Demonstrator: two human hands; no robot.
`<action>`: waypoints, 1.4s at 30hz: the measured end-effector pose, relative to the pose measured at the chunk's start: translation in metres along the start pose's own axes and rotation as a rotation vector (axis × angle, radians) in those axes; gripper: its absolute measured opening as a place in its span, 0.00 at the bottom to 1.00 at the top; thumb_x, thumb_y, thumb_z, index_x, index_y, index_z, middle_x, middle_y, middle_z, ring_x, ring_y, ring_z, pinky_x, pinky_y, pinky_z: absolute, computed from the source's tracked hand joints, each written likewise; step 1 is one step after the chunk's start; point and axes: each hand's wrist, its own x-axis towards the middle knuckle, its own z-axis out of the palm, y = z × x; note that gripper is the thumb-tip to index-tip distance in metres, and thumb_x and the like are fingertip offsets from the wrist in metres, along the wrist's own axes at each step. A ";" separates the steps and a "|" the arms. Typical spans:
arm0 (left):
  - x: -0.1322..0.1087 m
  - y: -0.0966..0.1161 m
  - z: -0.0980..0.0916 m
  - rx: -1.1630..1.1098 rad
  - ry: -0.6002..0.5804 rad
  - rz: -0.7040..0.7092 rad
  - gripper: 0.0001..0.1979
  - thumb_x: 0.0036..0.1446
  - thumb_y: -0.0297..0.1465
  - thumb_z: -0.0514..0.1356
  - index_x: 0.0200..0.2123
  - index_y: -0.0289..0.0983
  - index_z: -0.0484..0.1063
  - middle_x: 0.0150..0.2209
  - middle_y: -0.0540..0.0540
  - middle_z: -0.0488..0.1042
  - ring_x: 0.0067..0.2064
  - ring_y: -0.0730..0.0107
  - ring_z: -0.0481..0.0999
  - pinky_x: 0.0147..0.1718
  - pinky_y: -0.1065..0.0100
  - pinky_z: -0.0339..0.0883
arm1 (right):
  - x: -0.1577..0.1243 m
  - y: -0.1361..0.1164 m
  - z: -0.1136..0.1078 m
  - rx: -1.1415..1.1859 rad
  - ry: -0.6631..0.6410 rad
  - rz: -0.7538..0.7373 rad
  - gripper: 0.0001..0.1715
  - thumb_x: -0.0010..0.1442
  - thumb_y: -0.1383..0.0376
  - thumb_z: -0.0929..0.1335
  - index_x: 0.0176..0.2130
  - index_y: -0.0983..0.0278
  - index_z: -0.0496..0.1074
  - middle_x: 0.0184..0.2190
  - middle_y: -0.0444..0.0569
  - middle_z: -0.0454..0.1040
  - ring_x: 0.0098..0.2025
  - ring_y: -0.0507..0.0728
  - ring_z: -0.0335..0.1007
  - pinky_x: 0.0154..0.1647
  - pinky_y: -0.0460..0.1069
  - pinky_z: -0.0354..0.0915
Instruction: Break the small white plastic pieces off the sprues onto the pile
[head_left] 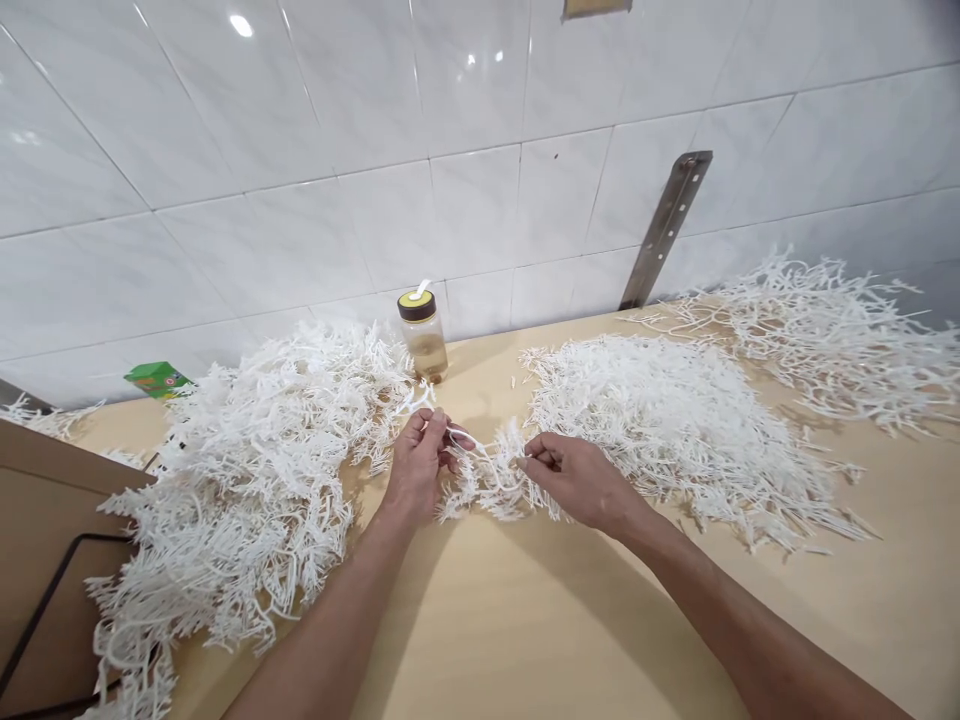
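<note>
My left hand pinches a thin white plastic-looking branch stem between thumb and fingers, near the middle of the table. Opposite it, my right hand has its fingers closed at the feathery side of a small white branching clump; exactly what lies in the fingertips is too small to make out. Parts of the clump rest low over the tabletop between both hands. A big tangled heap of white branching pieces lies to the left. On the right spreads a flatter pile of short white sprigs.
The wooden table meets a tiled wall. A lidded bottle of liquid stands behind my hands. Further out are a green box, a cardboard box, a metal bracket and bare white branches.
</note>
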 end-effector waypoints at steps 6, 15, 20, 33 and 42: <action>0.004 0.004 -0.002 -0.064 0.147 0.027 0.18 0.50 0.42 0.67 0.30 0.38 0.63 0.21 0.55 0.72 0.16 0.82 0.63 0.12 0.79 0.45 | -0.001 0.000 -0.001 -0.028 0.048 0.031 0.11 0.56 0.58 0.65 0.25 0.61 0.64 0.18 0.41 0.65 0.21 0.51 0.55 0.23 0.47 0.52; 0.003 0.016 -0.002 0.098 0.162 0.180 0.16 0.52 0.42 0.66 0.30 0.37 0.66 0.21 0.52 0.75 0.12 0.85 0.55 0.13 0.77 0.45 | 0.003 -0.003 -0.010 0.138 0.334 0.137 0.13 0.57 0.55 0.66 0.29 0.61 0.64 0.18 0.40 0.64 0.19 0.51 0.56 0.20 0.47 0.51; 0.001 0.012 -0.001 0.219 0.074 0.121 0.18 0.53 0.46 0.64 0.30 0.37 0.68 0.21 0.50 0.76 0.14 0.79 0.65 0.16 0.75 0.56 | 0.001 -0.004 -0.011 0.263 0.368 0.103 0.14 0.58 0.53 0.67 0.32 0.61 0.66 0.19 0.40 0.64 0.19 0.51 0.55 0.20 0.46 0.50; -0.002 0.062 -0.013 0.347 -0.132 -0.109 0.17 0.47 0.43 0.69 0.28 0.35 0.71 0.31 0.40 0.81 0.15 0.78 0.68 0.10 0.76 0.42 | -0.007 -0.010 0.004 0.282 0.206 0.059 0.15 0.61 0.51 0.66 0.35 0.61 0.65 0.20 0.40 0.65 0.20 0.51 0.57 0.22 0.47 0.54; -0.022 0.110 -0.022 0.769 -0.191 0.004 0.15 0.55 0.42 0.63 0.26 0.35 0.74 0.19 0.45 0.76 0.23 0.71 0.71 0.26 0.71 0.65 | -0.017 -0.021 0.016 0.353 0.107 -0.010 0.16 0.61 0.52 0.67 0.34 0.62 0.66 0.19 0.39 0.65 0.21 0.50 0.58 0.21 0.45 0.55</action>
